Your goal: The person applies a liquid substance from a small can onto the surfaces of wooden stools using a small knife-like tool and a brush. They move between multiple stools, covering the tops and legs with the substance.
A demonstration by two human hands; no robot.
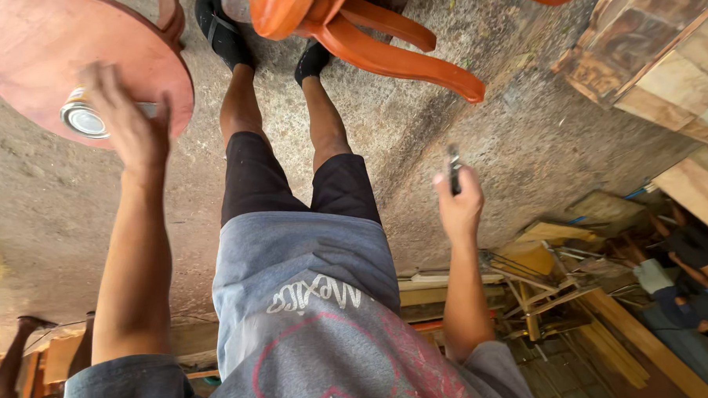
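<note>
My left hand (128, 120) is at 10 o'clock, laid over a small metal can (83, 119) that lies on its side on the round red-brown worktop (27, 46). One shiny end of the can faces 9 o'clock. The fingers are spread across the can and blurred, so I cannot tell whether the grip has closed or only rests on it. My right hand (458, 207), at 3 o'clock, has a narrow grip clamped around a slim dark tool (453, 168), whose tip points toward 12. I cannot make out what kind of tool it is.

To handle the can well, I judge the fingers should wrap its round side with the thumb opposite, because a can lying like this is likely to roll toward the worktop's edge. The tool is best kept well apart from my legs and pointed away. An orange chair (380, 49) stands at 12 on the concrete floor (524, 138), and timber (655, 47) is stacked at 2.
</note>
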